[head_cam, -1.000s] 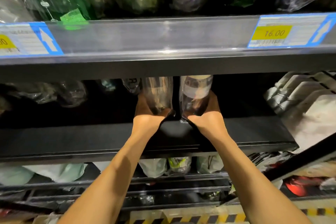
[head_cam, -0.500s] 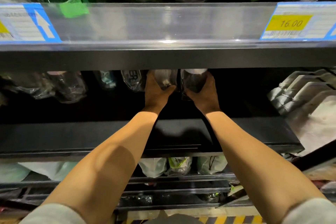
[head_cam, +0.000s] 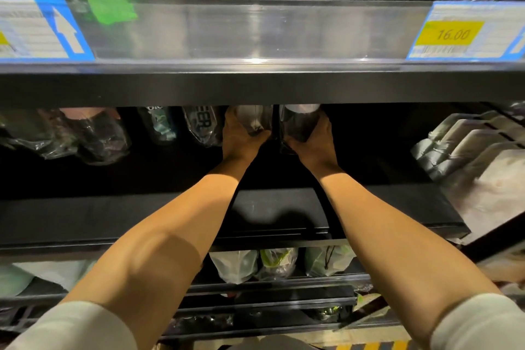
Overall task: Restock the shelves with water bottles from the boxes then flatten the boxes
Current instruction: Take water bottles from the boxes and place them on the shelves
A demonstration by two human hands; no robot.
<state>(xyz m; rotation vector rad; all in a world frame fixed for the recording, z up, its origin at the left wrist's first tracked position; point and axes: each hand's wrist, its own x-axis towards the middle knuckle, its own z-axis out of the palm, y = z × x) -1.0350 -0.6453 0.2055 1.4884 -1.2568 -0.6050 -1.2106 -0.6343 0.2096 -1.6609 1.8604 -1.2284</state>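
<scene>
Head view, the only view. Item: left hand, fingers and thumb curled round the lower end of the left bottle. Item: right hand, wrapped in the same way round the lower end of the right bottle. Both bottles are clear and upright, side by side and nearly touching, far back on the middle shelf. Their tops are hidden behind the upper shelf edge. We cannot tell whether their bases rest on the shelf or hang just above it. Item: shelved bottles, just left of the left hand at the back, near the held pair. Item: pale pouches, well apart at the right end. Item: price tag reading 16.00 on the strip above. Item: bagged goods on the shelf below. Progress, as we judge it: restocking is under way, with this pair at the point of being set down and not yet released. A wide dark stretch of the middle shelf lies bare in front and to the right, so we reckon many more bottles could go in. No box shows here, so we cannot count the remaining stock. We take the flattening as yet to come.
</scene>
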